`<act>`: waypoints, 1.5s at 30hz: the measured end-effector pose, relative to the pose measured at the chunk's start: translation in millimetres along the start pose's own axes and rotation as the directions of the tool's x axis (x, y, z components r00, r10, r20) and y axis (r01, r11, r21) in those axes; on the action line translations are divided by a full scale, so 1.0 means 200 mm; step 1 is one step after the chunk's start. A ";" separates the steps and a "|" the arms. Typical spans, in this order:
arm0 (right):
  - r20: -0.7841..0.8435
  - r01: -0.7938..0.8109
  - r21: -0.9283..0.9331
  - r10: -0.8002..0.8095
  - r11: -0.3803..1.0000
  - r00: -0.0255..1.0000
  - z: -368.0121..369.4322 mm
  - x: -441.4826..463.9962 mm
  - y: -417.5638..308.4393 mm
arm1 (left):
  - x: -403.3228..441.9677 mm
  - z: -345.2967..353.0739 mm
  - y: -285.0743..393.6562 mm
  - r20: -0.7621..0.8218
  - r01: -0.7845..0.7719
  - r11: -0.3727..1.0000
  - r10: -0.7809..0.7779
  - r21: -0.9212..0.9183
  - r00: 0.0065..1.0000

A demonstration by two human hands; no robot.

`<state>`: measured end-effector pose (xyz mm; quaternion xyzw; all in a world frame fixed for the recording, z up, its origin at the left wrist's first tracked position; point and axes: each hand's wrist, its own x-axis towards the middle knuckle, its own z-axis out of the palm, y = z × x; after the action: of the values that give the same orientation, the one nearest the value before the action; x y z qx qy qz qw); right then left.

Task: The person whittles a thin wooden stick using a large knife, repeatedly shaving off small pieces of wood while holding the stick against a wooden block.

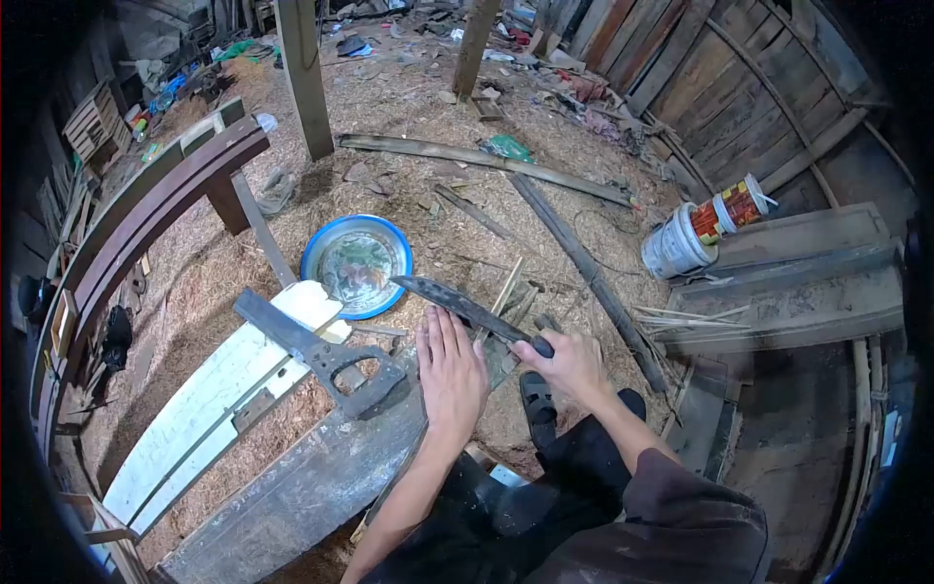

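Observation:
My right hand (572,368) is closed around the black handle of a large dark-bladed knife (457,304). Its blade points left, passing just beyond the fingertips of my left hand (452,375). That left hand lies palm down with fingers stretched out, over the end of a grey wooden plank (302,487); whether a small piece lies beneath it is hidden. Thin wood strips (508,292) stick out behind the blade. Left of my hand, a handsaw (331,358) rests across a white-painted board (209,404), its grip end over the plank.
A blue-rimmed basin (358,268) sits on the shavings-covered ground ahead. Long beams (589,268) lie beyond and to the right. Buckets (679,241) stand at right near stacked planks (788,302). A brown wooden frame (156,204) stands left, and a post (305,83) rises behind.

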<state>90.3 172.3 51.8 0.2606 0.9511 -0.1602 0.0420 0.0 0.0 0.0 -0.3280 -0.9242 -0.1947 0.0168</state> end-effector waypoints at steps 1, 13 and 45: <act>0.005 -0.046 0.016 0.046 0.999 0.999 0.00 0.02 0.00 | 0.00 0.00 0.00 -0.019 -0.007 1.000 0.007 0.007 1.000; -0.077 0.045 0.013 -0.044 0.999 0.996 0.07 0.04 0.06 | -0.02 0.02 0.05 -0.011 -0.001 1.000 0.001 -0.008 1.000; -0.314 0.031 0.134 0.013 0.990 0.949 0.15 0.26 0.17 | 0.00 -0.01 0.02 -0.033 -0.025 1.000 0.025 0.015 0.999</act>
<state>63.6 215.2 4.5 0.2809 0.9335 -0.1820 -0.1287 3.2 2.6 2.7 -0.3362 -0.9210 -0.1932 0.0368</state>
